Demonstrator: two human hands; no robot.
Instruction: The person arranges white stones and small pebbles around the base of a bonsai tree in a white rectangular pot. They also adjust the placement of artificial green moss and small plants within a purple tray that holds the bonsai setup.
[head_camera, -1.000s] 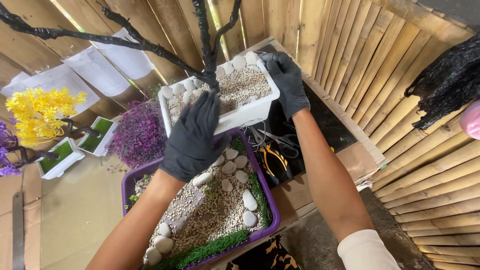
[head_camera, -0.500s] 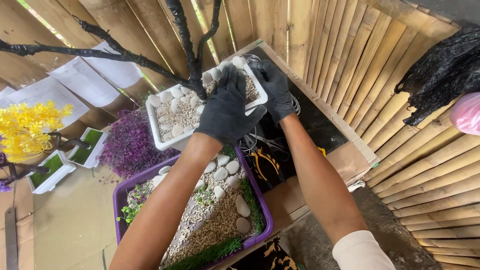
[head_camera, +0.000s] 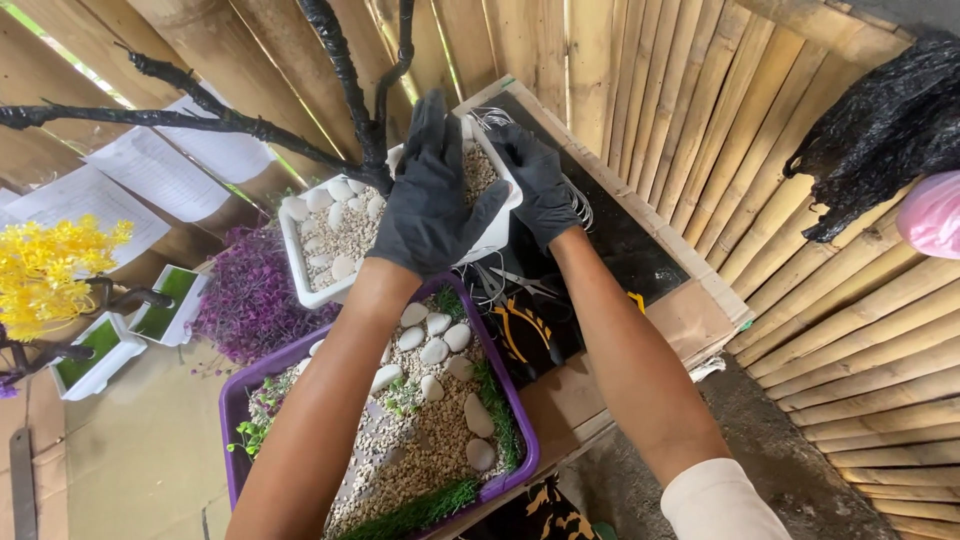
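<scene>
1. The white tray (head_camera: 320, 240) with its black tree (head_camera: 345, 80) has gone up and away from you: a second ago it hung low over the purple tray (head_camera: 240, 400); now it sits behind that tray's far end, against the bamboo wall (head_camera: 640, 90).
2. Your left hand (head_camera: 430, 200) has shifted from the white tray's pebbles to its near right side, palm flat, fingers extended.
3. Your right hand (head_camera: 535, 180) still grasps its right end.
4. Both hands carry it; it looks nearly placed.
</scene>
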